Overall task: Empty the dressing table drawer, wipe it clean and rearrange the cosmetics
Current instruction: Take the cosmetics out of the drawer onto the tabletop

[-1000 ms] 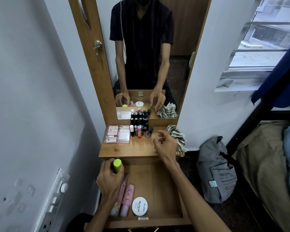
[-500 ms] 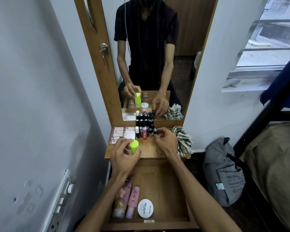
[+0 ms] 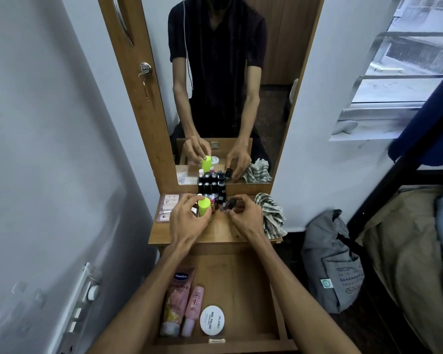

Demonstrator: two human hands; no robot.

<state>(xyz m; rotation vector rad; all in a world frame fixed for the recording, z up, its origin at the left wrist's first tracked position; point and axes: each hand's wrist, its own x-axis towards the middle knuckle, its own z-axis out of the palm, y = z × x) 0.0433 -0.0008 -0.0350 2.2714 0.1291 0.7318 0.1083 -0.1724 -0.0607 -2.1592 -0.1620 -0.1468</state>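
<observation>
Left hand [image 3: 187, 221] at frame centre gripping lime-capped bottle [image 3: 204, 207], cap poking above curled fingers, right hand [image 3: 246, 215] just right, pinching small dark bottle [image 3: 231, 203] at fingertips.

Both my forearms enter from the bottom edge and reach forward and upward, bare to the elbow, converging slightly toward the hands. My left hand [image 3: 187, 221] is back-up to the camera, wrist straight, fingers curled round a lime-green bottle [image 3: 204, 208] that stands upright in the grip; the thumb lies on its near side. My right hand [image 3: 246, 215] sits level with the left and just beside it, the two apart. Its fingers are bent inward, thumb and forefinger pinching a small dark nail polish bottle [image 3: 231, 203]. The remaining fingers are tucked under the palm. Knuckles of both hands face upward.
</observation>
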